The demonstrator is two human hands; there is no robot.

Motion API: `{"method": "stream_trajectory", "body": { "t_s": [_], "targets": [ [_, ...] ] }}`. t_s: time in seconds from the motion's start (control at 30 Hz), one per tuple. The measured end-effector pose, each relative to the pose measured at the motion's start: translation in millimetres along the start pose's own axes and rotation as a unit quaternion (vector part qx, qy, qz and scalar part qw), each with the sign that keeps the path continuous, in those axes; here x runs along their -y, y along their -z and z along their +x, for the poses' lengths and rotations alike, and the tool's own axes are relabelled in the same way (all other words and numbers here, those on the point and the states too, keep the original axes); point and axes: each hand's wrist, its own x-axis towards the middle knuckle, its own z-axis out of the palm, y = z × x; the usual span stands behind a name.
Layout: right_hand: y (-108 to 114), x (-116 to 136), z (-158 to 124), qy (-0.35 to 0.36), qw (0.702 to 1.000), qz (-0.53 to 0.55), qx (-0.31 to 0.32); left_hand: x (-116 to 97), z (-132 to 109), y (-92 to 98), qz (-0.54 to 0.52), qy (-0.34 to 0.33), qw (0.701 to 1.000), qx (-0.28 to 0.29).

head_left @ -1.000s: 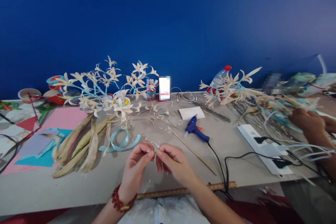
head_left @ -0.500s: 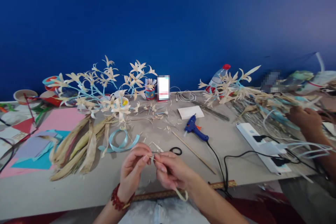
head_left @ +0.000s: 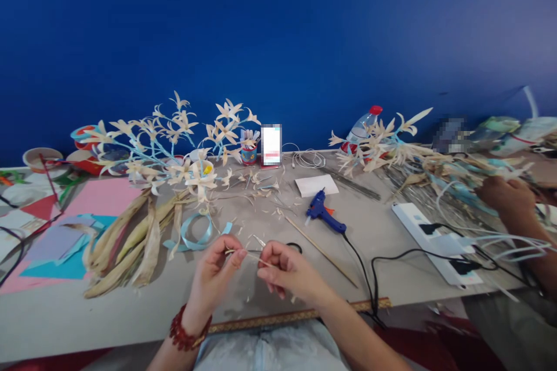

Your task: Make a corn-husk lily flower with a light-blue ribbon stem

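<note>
My left hand, with a red bead bracelet on its wrist, and my right hand meet above the near edge of the grey table. Both pinch a thin pale husk strip stretched between their fingertips. Small scissors with black handles lie on the table just behind my right hand. A thin wooden stick lies slanted to their right. A curl of light blue ribbon rests left of my hands.
Dried corn husks and branches of husk flowers fill the left. A blue glue gun and its black cord lie at the middle right, beside a white power strip. Another person's hand works at the far right.
My hands have drawn apart a little and the strip now runs straight between them. The loose end that hung below my right hand is gone from sight.
</note>
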Motion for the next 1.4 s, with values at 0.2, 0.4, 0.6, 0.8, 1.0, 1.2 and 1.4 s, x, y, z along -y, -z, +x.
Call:
{"method": "stream_trajectory", "body": {
  "t_s": [0.2, 0.4, 0.6, 0.8, 1.0, 1.2, 1.4],
  "targets": [
    [12, -3, -5, 0.006, 1.0, -0.025, -0.011, 6, 0, 13.4, -0.051, 0.011, 0.999, -0.007],
    [14, -3, -4, -0.033, 0.992, 0.115, 0.044, 6, -3, 25.8, -0.048, -0.012, 0.999, 0.02],
    [12, -9, -5, 0.037, 0.947, 0.306, 0.087, 2, -8, 28.3, -0.046, -0.054, 0.997, 0.038],
    [9, 0, -11, 0.205, 0.976, 0.066, -0.012, -1, -17, 24.2, -0.053, -0.09, 0.993, 0.054],
    [-4, 3, -14, 0.302, 0.875, -0.373, -0.07, -7, -20, 18.1, -0.055, -0.094, 0.993, 0.041],
    [-7, -5, -10, 0.212, 0.962, -0.164, -0.051, -4, -21, 24.0, -0.114, -0.064, 0.991, 0.0],
    [4, -2, -15, 0.132, 0.974, 0.181, 0.012, 11, -21, 39.0, -0.084, -0.047, 0.995, -0.004]
  ]
}}
